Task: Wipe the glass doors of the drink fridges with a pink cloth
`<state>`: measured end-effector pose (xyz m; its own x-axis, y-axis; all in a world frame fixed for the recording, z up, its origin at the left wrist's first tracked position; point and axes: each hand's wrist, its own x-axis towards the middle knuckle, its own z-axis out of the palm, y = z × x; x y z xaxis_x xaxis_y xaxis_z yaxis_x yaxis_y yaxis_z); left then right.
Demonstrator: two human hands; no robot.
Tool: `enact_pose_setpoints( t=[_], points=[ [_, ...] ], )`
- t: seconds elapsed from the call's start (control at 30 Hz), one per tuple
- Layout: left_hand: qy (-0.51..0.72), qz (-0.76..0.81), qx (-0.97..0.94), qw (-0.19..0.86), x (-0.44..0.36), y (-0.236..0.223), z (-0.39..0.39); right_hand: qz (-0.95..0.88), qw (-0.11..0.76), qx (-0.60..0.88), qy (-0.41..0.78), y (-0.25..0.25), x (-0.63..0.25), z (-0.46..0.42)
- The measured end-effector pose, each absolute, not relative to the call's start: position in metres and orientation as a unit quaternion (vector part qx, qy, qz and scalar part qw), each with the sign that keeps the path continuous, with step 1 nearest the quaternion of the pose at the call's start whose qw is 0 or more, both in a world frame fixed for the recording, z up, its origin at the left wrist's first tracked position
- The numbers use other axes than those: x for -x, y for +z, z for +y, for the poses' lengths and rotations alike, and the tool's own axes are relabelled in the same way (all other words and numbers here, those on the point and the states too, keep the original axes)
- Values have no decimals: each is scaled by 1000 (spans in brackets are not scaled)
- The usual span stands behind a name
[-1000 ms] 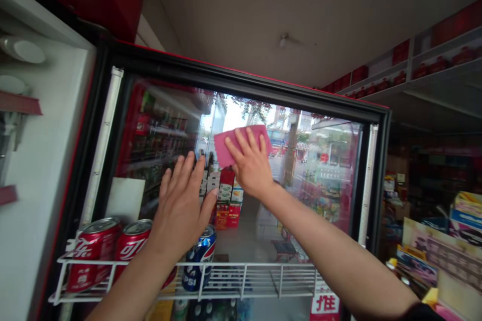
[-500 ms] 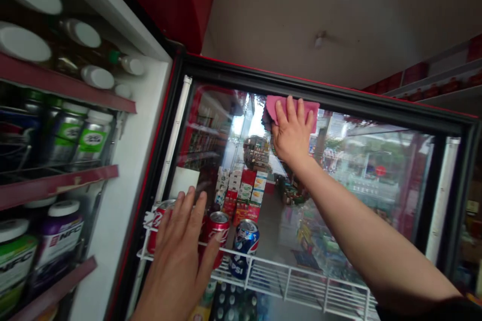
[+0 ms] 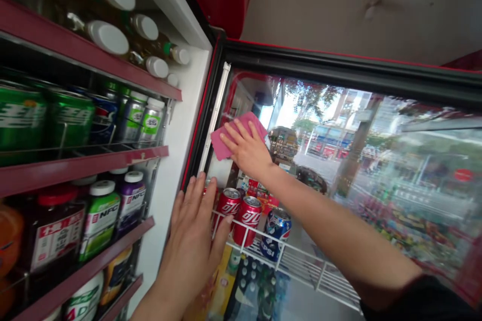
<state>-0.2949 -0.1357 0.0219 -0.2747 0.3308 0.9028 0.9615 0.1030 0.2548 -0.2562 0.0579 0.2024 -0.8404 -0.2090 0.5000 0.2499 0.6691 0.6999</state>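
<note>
My right hand (image 3: pixel 246 148) presses a pink cloth (image 3: pixel 223 144) against the inner side of a glass fridge door (image 3: pixel 339 160), at its upper left. Its fingers are spread over the cloth, which sticks out past them. My left hand (image 3: pixel 192 246) is lifted palm forward at the door's hinge side, fingers stretched out and holding nothing. Whether it touches the door frame or the wire rack (image 3: pixel 301 261), I cannot tell. Just right of it, red cola cans (image 3: pixel 246 220) and a blue Pepsi can (image 3: pixel 276 233) stand in the rack.
On the left, fridge shelves with red edge strips (image 3: pixel 86 168) hold several bottles and cans, among them green cans (image 3: pixel 70 115) and a purple-labelled bottle (image 3: pixel 131 198). A black door frame (image 3: pixel 339 67) borders the glass. A street shows in the glass.
My right hand has moved the pink cloth left and a little down across the glass, from the top middle toward the hinge side. The view has turned left; my left hand stays raised.
</note>
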Motion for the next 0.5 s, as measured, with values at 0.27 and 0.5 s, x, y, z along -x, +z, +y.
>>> enact_pose_setpoints(
  t=[0.27, 0.5],
  points=[
    [-470, -656, 499, 315, 270, 15, -144, -879, 222, -27, -422, 194, 162, 87],
    [-492, -625, 539, 276, 215, -14, -170, -851, 418, 89, -304, 188, 30, 75]
  ],
)
